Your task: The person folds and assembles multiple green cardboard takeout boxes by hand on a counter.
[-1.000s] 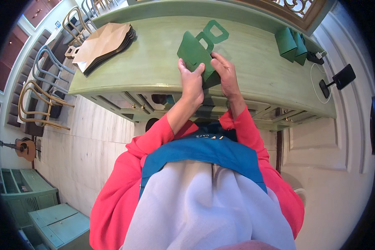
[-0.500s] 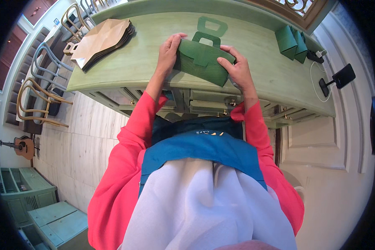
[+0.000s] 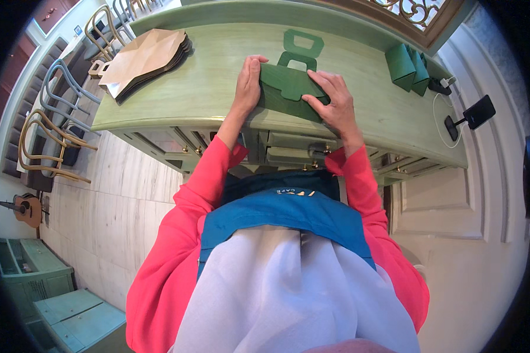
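Observation:
A green cardboard carry box [image 3: 288,106] lies near the front edge of the counter. Its front flap is folded down with a tab at its middle, and two cut-out handle panels [image 3: 303,44] stick out beyond it, apart from each other. My left hand [image 3: 248,87] holds the box's left end, fingers pressed along its side. On the right end, my right hand [image 3: 335,106] grips it, thumb on the flap near the tab and fingers at the far edge. The undersides of both hands' grips are hidden.
Flat brown cardboard blanks [image 3: 144,56] lie stacked on the counter's left end. Several folded green boxes [image 3: 401,67] stand at the back right, beside a black power strip [image 3: 439,87] with a white cable. A black device on a stand [image 3: 479,112] is at the right end.
The box has come down flatter against the counter. My right hand has turned, its fingers now over the far edge, and my left hand has shifted slightly right.

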Action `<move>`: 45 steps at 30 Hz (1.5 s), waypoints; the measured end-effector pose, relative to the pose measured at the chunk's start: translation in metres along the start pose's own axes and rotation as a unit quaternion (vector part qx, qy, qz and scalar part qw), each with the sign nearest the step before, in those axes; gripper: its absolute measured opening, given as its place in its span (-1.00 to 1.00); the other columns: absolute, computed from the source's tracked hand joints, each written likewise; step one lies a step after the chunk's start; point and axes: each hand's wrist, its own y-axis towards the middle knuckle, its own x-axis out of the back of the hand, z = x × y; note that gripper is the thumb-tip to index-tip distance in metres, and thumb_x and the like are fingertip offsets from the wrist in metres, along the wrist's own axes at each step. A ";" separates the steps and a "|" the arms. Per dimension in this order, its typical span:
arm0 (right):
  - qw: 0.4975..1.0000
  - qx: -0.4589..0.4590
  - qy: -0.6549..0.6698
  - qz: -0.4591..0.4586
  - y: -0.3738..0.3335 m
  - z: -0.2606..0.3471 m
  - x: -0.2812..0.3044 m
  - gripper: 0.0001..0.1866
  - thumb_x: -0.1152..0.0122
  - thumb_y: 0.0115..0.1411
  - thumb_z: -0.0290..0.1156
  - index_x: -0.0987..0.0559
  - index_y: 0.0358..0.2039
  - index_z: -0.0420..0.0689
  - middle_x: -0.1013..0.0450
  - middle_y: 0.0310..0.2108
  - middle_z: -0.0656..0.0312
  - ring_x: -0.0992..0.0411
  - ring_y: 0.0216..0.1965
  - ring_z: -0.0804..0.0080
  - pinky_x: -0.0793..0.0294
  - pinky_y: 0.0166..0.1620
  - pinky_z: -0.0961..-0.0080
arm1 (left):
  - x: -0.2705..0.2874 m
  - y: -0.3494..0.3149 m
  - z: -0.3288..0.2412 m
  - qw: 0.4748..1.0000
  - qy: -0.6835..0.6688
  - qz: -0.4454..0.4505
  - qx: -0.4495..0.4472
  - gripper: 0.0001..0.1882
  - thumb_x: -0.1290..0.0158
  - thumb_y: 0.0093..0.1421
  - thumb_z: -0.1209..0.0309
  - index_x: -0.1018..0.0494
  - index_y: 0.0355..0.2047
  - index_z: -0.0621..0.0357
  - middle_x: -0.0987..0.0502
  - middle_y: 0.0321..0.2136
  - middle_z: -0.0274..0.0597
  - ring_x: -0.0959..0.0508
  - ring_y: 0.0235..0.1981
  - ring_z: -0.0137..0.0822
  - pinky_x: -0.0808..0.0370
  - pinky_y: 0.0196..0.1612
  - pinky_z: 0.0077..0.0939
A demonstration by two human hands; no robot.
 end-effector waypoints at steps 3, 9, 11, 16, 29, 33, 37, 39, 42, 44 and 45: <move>1.000 -0.013 0.008 0.014 0.002 -0.001 0.003 -0.45 -0.38 -0.11 -0.31 -0.50 -0.03 -0.04 -0.44 -0.19 0.18 -0.39 -0.19 0.21 -0.41 -0.13 0.35 | -0.002 -0.003 -0.009 0.996 -0.065 0.027 0.049 -0.51 0.41 0.38 0.06 -0.30 0.00 0.18 -0.36 -0.21 -0.22 -0.33 -0.16 -0.42 -0.24 0.00 -0.55; 1.000 0.007 -0.003 0.001 0.003 -0.003 -0.001 -0.48 -0.36 -0.06 -0.27 -0.50 -0.04 -0.07 -0.43 -0.26 0.17 -0.37 -0.26 0.20 -0.39 -0.18 0.34 | -0.001 -0.008 -0.004 0.996 -0.064 -0.055 0.008 -0.51 0.30 0.36 0.15 -0.18 0.14 0.25 -0.33 -0.02 0.01 -0.31 0.04 -0.16 -0.13 0.18 -0.35; 0.999 -0.008 0.030 -0.008 0.003 -0.005 -0.001 -0.54 -0.33 -0.02 -0.26 -0.51 -0.08 -0.10 -0.42 -0.30 0.15 -0.37 -0.26 0.18 -0.38 -0.19 0.35 | 0.002 -0.022 -0.009 0.995 0.049 -0.075 -0.043 -0.54 0.19 0.31 0.23 -0.19 0.12 0.25 -0.33 -0.02 0.02 -0.32 0.03 -0.11 -0.15 0.16 -0.31; 0.997 -0.031 0.071 -0.012 0.004 -0.006 -0.001 -0.60 -0.31 0.01 -0.26 -0.53 -0.14 -0.13 -0.42 -0.33 0.11 -0.36 -0.25 0.15 -0.37 -0.17 0.36 | 0.006 -0.061 -0.033 0.920 0.320 -0.016 -0.226 -0.54 -0.07 0.06 0.45 -0.31 0.01 0.21 -0.42 -0.25 -0.08 -0.39 -0.18 -0.10 -0.28 -0.09 -0.28; 0.992 -0.066 0.107 0.015 0.007 -0.005 0.002 -0.59 -0.33 -0.01 -0.26 -0.53 -0.14 -0.14 -0.39 -0.37 0.13 -0.37 -0.28 0.20 -0.36 -0.18 0.38 | -0.009 -0.050 -0.051 0.902 0.360 0.131 -0.202 -0.50 -0.21 -0.04 0.31 -0.34 -0.11 0.21 -0.39 -0.50 -0.19 -0.38 -0.40 -0.15 -0.30 -0.24 -0.29; 0.991 -0.069 0.110 0.014 0.006 -0.008 0.004 -0.59 -0.33 -0.01 -0.26 -0.54 -0.15 -0.14 -0.37 -0.39 0.14 -0.36 -0.30 0.21 -0.36 -0.19 0.39 | -0.009 -0.049 -0.060 0.885 0.389 0.158 -0.203 -0.52 -0.19 -0.04 0.33 -0.34 -0.10 0.19 -0.40 -0.43 -0.16 -0.39 -0.32 -0.14 -0.31 -0.21 -0.27; 0.981 -0.098 0.165 0.030 0.007 -0.014 0.003 -0.61 -0.34 0.00 -0.26 -0.54 -0.17 -0.15 -0.37 -0.39 0.13 -0.36 -0.31 0.24 -0.35 -0.19 0.44 | -0.008 -0.045 -0.075 0.873 0.419 0.185 -0.165 -0.55 -0.17 -0.03 0.35 -0.35 -0.11 0.18 -0.38 -0.29 -0.08 -0.36 -0.22 -0.09 -0.31 -0.19 -0.24; 0.978 -0.103 0.182 0.030 0.009 -0.014 0.003 -0.61 -0.34 0.00 -0.26 -0.54 -0.17 -0.15 -0.37 -0.39 0.13 -0.36 -0.31 0.25 -0.34 -0.19 0.45 | -0.008 -0.043 -0.080 0.871 0.422 0.187 -0.168 -0.57 -0.16 -0.03 0.36 -0.36 -0.13 0.17 -0.36 -0.25 -0.06 -0.36 -0.20 -0.08 -0.31 -0.18 -0.24; 0.973 -0.112 0.196 0.038 0.009 -0.012 0.003 -0.61 -0.34 0.01 -0.25 -0.54 -0.17 -0.15 -0.38 -0.39 0.13 -0.37 -0.30 0.27 -0.35 -0.17 0.46 | -0.010 -0.039 -0.078 0.879 0.406 0.179 -0.172 -0.59 -0.17 -0.06 0.40 -0.37 -0.16 0.17 -0.34 -0.26 -0.05 -0.35 -0.19 -0.07 -0.31 -0.17 -0.25; 0.978 -0.098 0.184 0.028 0.011 -0.009 0.001 -0.59 -0.35 -0.01 -0.25 -0.55 -0.16 -0.15 -0.39 -0.37 0.14 -0.38 -0.29 0.25 -0.35 -0.16 0.47 | -0.011 -0.038 -0.076 0.889 0.386 0.171 -0.176 -0.59 -0.17 -0.08 0.44 -0.38 -0.18 0.18 -0.34 -0.31 -0.06 -0.35 -0.19 -0.09 -0.31 -0.18 -0.26; 0.978 -0.098 0.183 0.027 0.011 -0.008 0.000 -0.59 -0.35 -0.01 -0.25 -0.55 -0.16 -0.15 -0.39 -0.37 0.14 -0.38 -0.29 0.25 -0.35 -0.16 0.47 | -0.012 -0.038 -0.074 0.892 0.384 0.171 -0.168 -0.61 -0.17 -0.08 0.45 -0.36 -0.20 0.19 -0.34 -0.31 -0.06 -0.38 -0.20 -0.08 -0.34 -0.20 -0.24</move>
